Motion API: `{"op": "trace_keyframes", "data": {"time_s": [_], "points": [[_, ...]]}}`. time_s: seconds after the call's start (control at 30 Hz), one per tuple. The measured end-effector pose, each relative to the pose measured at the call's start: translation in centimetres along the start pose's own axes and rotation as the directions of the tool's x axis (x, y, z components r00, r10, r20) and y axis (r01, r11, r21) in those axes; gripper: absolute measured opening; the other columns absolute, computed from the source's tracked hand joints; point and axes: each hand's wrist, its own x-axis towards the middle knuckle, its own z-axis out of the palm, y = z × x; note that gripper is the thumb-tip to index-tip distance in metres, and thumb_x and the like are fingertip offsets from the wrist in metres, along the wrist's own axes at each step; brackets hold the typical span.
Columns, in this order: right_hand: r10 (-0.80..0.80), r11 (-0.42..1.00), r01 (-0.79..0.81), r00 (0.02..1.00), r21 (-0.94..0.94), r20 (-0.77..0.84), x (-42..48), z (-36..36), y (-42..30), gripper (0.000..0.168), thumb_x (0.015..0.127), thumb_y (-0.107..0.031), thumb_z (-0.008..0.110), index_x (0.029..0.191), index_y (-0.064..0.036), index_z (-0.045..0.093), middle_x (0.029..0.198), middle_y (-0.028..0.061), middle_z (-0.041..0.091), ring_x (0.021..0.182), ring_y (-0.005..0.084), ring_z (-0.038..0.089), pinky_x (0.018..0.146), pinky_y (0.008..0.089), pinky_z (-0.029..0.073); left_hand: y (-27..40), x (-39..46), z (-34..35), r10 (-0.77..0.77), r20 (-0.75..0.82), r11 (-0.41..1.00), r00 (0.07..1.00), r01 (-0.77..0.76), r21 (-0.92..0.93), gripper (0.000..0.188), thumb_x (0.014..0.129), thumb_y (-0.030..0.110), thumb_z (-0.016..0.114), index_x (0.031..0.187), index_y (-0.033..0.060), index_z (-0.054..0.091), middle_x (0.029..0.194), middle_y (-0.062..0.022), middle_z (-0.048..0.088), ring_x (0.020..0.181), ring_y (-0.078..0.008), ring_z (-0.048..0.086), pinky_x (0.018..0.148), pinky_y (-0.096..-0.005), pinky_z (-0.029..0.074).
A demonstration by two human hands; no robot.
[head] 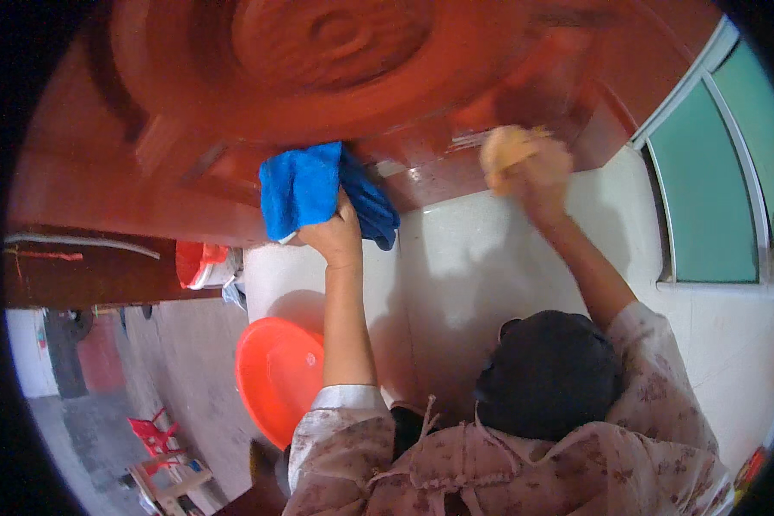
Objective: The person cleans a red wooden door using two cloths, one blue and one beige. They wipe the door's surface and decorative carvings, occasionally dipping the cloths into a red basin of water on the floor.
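My left hand (337, 235) grips a blue cloth (303, 190), which lies folded against the lower part of a red panelled door (361, 116). To the right, my right hand (545, 171) holds a yellowish sponge or pad (506, 158) at the door's lower edge; hand and pad are blurred. The door has raised round mouldings and a glossy surface. An orange-red plastic basin (277, 380) stands on the pale tiled floor beside my left forearm.
Green glass panels in a pale frame (703, 187) stand at the right. Beyond the door's left edge are a red and white bucket (209, 264), a small wooden stool (174, 480) and a red folding stool (155, 435) on grey ground.
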Motion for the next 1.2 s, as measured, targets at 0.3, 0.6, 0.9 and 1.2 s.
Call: {"op": "trace_keyframes", "data": {"time_s": [0.3,0.6,0.9,1.2], "points": [[0.259,0.943,-0.306,0.922,-0.133,-0.287,1.4,0.9,-3.2,0.032,0.079,-0.018,0.065,0.109,-0.008,0.065,0.116,0.0129,0.059,0.094,0.0351,0.055,0.074,0.0471,0.044,0.4,-0.2,0.7,-0.094,-0.025,0.995,0.995,0.094,-0.021,0.022,0.081,0.011,0.070,0.102,0.0035,0.071,0.104,-0.0178,0.070,0.095,-0.0398,0.064,0.090,-0.0464,0.048],[-0.105,0.994,0.105,0.990,-0.012,-0.093,3.1,1.6,-6.7,0.010,0.075,-0.022,0.069,0.080,-0.013,0.071,0.108,0.0082,0.063,0.092,0.0277,0.058,0.074,0.0433,0.046,0.5,-0.1,0.7,-0.140,-0.008,0.987,0.990,0.139,-0.076,0.026,0.081,0.006,0.067,0.106,0.0012,0.069,0.105,-0.0179,0.069,0.095,-0.0392,0.063,0.090,-0.0466,0.046],[0.196,0.948,-0.265,0.923,-0.178,-0.331,0.2,-1.1,1.6,0.029,0.080,-0.022,0.071,0.103,-0.006,0.066,0.102,0.0141,0.061,0.086,0.0391,0.057,0.074,0.0481,0.046,1.5,0.3,0.1,-0.058,-0.027,0.995,0.998,0.056,-0.077,0.025,0.083,0.002,0.063,0.108,-0.0002,0.067,0.106,-0.0188,0.068,0.095,-0.0379,0.062,0.092,-0.0454,0.045],[0.077,0.993,-0.054,0.973,0.108,-0.216,2.7,4.2,-9.4,0.016,0.071,-0.019,0.069,0.081,-0.007,0.065,0.111,0.0102,0.062,0.096,0.0314,0.054,0.077,0.0459,0.042,1.1,0.0,0.7,-0.087,0.004,0.994,0.996,0.087,-0.069,0.023,0.083,0.004,0.064,0.105,-0.0021,0.067,0.103,-0.0196,0.068,0.092,-0.0387,0.063,0.089,-0.0451,0.047]]}}
